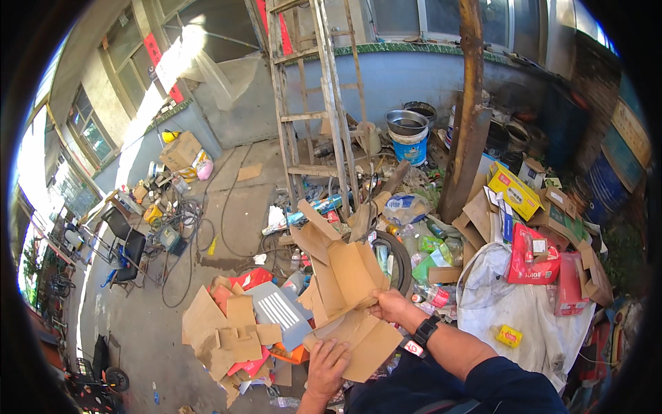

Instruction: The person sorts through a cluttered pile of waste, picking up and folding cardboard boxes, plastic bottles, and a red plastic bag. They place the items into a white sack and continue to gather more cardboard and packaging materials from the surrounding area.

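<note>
A partly opened brown cardboard box (357, 274) is in front of me, with its flaps spread and one edge torn. My right hand (391, 306), below a black wristwatch (426, 330), grips the box near its lower fold. On the lower flap (368, 344), my left hand (329, 362) holds the left side, fingers on top and thumb hidden. Left of the box lies a heap of flattened cardboard pieces (240, 344). A grey box with white stripes (276, 313) rests on that heap, close to an orange box (289, 354).
A wooden ladder (331, 103) and a wooden post (463, 129) stand ahead. Plastic bottles and a tyre (401, 259) lie beyond the box. To the right are a white woven sack (512, 305) and several cartons (514, 191). Cables (191, 222) and a black chair (129, 248) are left.
</note>
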{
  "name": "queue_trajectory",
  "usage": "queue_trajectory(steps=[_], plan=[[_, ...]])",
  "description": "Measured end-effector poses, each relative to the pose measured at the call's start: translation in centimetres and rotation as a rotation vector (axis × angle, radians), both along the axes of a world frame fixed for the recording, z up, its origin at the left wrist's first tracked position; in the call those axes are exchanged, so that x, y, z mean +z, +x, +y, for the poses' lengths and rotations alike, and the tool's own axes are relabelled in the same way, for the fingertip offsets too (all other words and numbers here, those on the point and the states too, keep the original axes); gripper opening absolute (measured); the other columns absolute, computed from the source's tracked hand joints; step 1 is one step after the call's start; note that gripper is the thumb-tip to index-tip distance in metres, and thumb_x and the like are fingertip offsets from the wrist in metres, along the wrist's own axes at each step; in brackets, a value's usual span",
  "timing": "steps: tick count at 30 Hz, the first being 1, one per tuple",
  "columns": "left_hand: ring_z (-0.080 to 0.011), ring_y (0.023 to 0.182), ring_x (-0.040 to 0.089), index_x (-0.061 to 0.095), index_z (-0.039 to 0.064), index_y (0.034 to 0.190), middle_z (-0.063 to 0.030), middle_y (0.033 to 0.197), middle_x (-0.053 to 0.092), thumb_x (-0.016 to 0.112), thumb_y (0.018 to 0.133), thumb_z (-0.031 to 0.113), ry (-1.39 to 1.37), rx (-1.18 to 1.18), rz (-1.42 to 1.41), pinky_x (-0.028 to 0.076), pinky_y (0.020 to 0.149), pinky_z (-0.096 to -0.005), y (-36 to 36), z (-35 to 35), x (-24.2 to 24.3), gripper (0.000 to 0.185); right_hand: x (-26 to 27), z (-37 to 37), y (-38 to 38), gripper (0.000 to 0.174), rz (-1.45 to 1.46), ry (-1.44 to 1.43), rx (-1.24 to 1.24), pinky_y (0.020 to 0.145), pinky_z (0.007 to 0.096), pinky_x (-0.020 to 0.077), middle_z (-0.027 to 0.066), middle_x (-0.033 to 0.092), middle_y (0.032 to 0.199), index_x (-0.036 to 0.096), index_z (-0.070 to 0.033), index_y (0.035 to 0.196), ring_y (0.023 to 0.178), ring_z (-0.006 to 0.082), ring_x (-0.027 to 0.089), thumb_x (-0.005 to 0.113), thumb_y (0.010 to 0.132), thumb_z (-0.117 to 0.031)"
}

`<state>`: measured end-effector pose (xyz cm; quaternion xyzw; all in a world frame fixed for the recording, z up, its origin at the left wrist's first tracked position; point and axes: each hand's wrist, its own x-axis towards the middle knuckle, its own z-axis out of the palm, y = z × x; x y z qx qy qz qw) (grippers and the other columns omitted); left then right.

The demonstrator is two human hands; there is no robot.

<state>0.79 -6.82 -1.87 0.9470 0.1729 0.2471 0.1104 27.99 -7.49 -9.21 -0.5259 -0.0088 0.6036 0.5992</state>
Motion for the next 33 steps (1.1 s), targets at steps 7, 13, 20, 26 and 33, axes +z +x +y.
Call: queue_trajectory(steps=[7, 13, 20, 26, 33], plan=[[-0.0307, 0.13, 0.054, 0.068, 0.01, 0.114, -0.0108, 0.131, 0.061, 0.063, 0.08, 0.009, 0.024, 0.145, 0.168, 0.041, 0.108, -0.0489, -2.6, 1.9, -2.0, 0.034, 2.7, 0.5, 0.4, 0.039, -0.166, -0.033, 0.126, 0.069, 0.0413, 0.0626, 0.019, 0.072, 0.1, 0.062, 0.007, 0.118, 0.078, 0.0264, 0.072, 0.048, 0.104, -0.027], [-0.0361, 0.127, 0.056, 0.066, 0.008, 0.12, -0.0191, 0.135, 0.058, 0.065, 0.076, 0.001, -0.02, 0.074, 0.379, 0.046, 0.105, -0.0447, -5.7, 3.2, 1.7, 0.045, 4.2, -0.3, 0.8, 0.042, -0.381, 0.025, 0.244, 0.068, 0.0381, 0.0631, 0.0199, 0.071, 0.098, 0.061, 0.01, 0.119, 0.08, 0.0267, 0.073, 0.051, 0.104, -0.029], [-0.045, 0.104, 0.065, 0.065, 0.002, 0.117, -0.0247, 0.115, 0.067, 0.068, 0.081, -0.002, -0.419, 0.427, -0.049, 0.053, 0.09, -0.046, -4.4, 7.6, 7.2, 0.037, 6.8, 0.1, 2.5, 0.032, -0.92, 0.067, 0.63, 0.073, 0.0375, 0.0598, 0.0197, 0.074, 0.097, 0.065, 0.004, 0.11, 0.083, 0.0272, 0.075, 0.061, 0.097, -0.024], [-0.0426, 0.127, 0.049, 0.057, 0.005, 0.133, -0.0222, 0.138, 0.052, 0.08, 0.07, 0.01, 0.295, 0.589, 0.149, 0.04, 0.106, -0.0512, 0.0, 14.3, 11.0, 0.067, 8.5, 0.4, 5.2, 0.035, -1.446, 0.275, 0.878, 0.086, 0.0468, 0.0532, 0.0213, 0.071, 0.1, 0.066, -0.006, 0.112, 0.098, 0.0428, 0.066, 0.071, 0.082, -0.024], [-0.0394, 0.112, 0.062, 0.057, 0.008, 0.131, -0.021, 0.115, 0.067, 0.077, 0.07, 0.014, -0.107, 0.383, 0.363, 0.049, 0.097, -0.0499, 3.9, 15.2, 5.7, 0.064, 10.6, -0.7, 7.9, 0.027, -1.498, 0.364, 1.066, 0.083, 0.0476, 0.0534, 0.0173, 0.071, 0.097, 0.066, -0.01, 0.107, 0.098, 0.0415, 0.066, 0.07, 0.081, -0.016]])
